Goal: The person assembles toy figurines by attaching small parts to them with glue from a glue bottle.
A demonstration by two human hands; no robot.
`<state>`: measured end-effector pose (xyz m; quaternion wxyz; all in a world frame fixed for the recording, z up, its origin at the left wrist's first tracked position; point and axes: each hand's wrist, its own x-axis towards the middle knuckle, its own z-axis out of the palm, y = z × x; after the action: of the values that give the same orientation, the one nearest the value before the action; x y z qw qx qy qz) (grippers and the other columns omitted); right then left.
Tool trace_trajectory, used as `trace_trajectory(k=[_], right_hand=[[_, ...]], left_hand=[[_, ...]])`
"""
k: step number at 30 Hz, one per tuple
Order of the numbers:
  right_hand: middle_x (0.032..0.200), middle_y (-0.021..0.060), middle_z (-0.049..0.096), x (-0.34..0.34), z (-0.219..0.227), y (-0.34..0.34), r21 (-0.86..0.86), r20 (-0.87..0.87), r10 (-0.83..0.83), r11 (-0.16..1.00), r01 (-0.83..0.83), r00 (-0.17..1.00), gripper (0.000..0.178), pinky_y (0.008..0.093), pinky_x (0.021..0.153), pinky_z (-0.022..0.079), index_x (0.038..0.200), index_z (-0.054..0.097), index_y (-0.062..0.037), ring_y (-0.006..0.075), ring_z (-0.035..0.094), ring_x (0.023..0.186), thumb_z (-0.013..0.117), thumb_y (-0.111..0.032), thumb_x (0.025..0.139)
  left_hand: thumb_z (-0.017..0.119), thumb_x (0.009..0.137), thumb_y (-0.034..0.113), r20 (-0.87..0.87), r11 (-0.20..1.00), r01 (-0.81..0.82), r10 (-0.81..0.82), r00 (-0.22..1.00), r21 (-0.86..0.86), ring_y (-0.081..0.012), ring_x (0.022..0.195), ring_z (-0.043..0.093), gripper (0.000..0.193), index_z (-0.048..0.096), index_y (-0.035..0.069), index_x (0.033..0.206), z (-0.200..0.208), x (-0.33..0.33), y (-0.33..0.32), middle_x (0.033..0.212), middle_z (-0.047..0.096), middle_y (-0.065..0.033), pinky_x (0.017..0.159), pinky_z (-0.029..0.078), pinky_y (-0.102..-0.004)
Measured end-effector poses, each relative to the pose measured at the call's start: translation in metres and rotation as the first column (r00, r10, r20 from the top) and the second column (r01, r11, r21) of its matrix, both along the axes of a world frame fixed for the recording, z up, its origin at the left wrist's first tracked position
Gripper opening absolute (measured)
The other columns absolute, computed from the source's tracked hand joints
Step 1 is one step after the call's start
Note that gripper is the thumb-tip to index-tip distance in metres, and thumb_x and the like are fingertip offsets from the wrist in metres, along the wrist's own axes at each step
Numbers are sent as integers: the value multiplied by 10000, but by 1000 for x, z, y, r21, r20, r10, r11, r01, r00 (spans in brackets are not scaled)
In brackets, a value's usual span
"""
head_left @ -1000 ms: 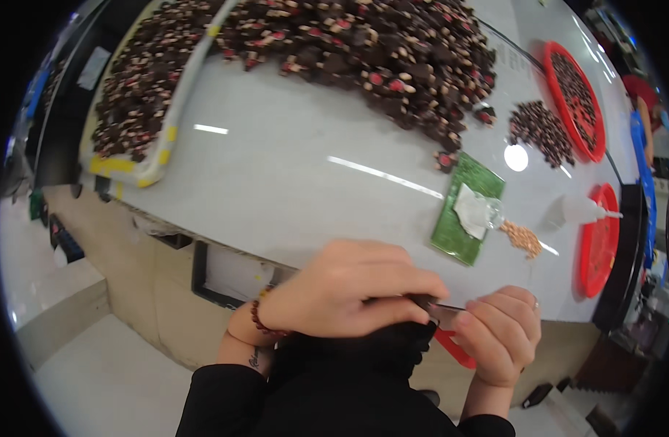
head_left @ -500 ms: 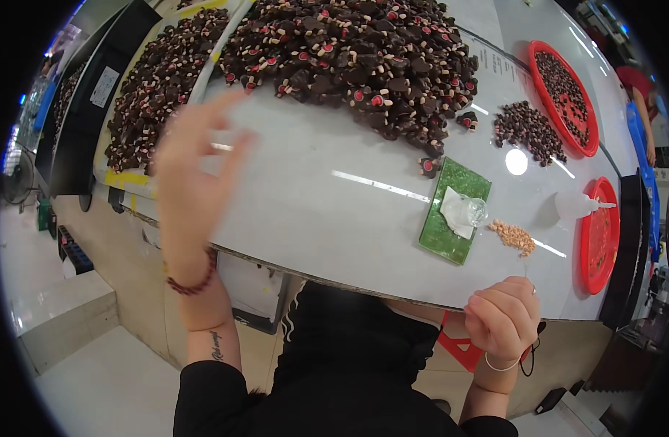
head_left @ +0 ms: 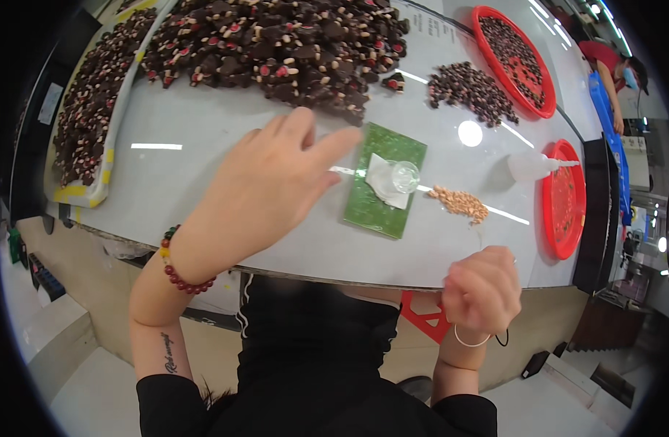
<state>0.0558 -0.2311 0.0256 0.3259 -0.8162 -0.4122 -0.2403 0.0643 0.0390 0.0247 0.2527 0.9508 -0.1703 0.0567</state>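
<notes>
My left hand (head_left: 265, 178) is over the white table, its fingers apart and nothing seen in them. Its index finger reaches between a large heap of small dark brown pieces with pale and red parts (head_left: 269, 47) and a green board (head_left: 378, 218). On that board a small clear cup (head_left: 405, 177) rests on white paper (head_left: 379, 175). Tan bits (head_left: 460, 205) lie in a little pile right of the board. My right hand (head_left: 484, 291) is closed at the table's front edge; what it may hold is hidden. One loose dark piece (head_left: 394, 81) sits beside the heap.
Small dark brown parts (head_left: 471, 91) are piled near a red tray (head_left: 484, 36) of similar parts. A white squeeze bottle (head_left: 527, 167) lies against a second red tray (head_left: 556, 244). A pale tray (head_left: 94, 195) of dark pieces stands left. Another person (head_left: 604, 62) is at far right.
My left hand has swung right from the left tray toward the green board. The view has shifted, so the table's things appear further left and higher. My right hand remains closed.
</notes>
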Motion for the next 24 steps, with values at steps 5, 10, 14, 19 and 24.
trace_trajectory(k=[5, 10, 14, 19, 24], right_hand=[[699, 85, 591, 22, -8, -28, 41, -29, -272, 961, 273, 962, 147, 318, 543, 421, 755, 613, -1, 224, 548, 617, 640, 75, 632], [765, 72, 583, 33, -8, -52, -193, -152, -298, 944, 268, 942, 175, 311, 604, 429, 781, 630, -19, 222, 535, 706, 662, 66, 631], [788, 60, 561, 33, -20, -53, -242, -227, -359, 921, 305, 905, 196, 311, 613, 423, 790, 636, -29, 213, 516, 734, 691, 54, 621], [766, 60, 545, 36, -18, -45, -292, -144, -352, 908, 301, 925, 184, 324, 606, 422, 775, 624, -29, 219, 510, 723, 692, 43, 620], [756, 72, 539, 42, -9, -39, -388, -143, -329, 886, 253, 933, 158, 339, 608, 425, 747, 589, -30, 243, 511, 710, 669, 31, 625]], left_hand=[[623, 785, 68, -36, 999, -30, 31, 999, 44, -284, 770, 524, 222, 520, 52, 982, -5, -2, 9, 818, 508, -110, 687, 421, -371], [626, 782, 42, -219, 992, -112, 95, 971, -64, -259, 661, 542, 190, 508, 18, 929, 5, -13, 14, 774, 562, -111, 619, 435, -344], [636, 765, 11, -132, 981, -123, 104, 986, -148, -215, 648, 528, 192, 543, 13, 933, -6, -22, 16, 769, 554, -94, 602, 431, -306], [643, 737, -29, -140, 960, -169, 140, 980, -224, -180, 638, 514, 218, 607, 16, 947, -8, -28, 20, 757, 543, -77, 586, 420, -277], [669, 736, 13, -143, 947, -210, 179, 973, -244, -238, 667, 527, 171, 605, 38, 893, -9, -30, 20, 738, 539, -78, 608, 424, -332]])
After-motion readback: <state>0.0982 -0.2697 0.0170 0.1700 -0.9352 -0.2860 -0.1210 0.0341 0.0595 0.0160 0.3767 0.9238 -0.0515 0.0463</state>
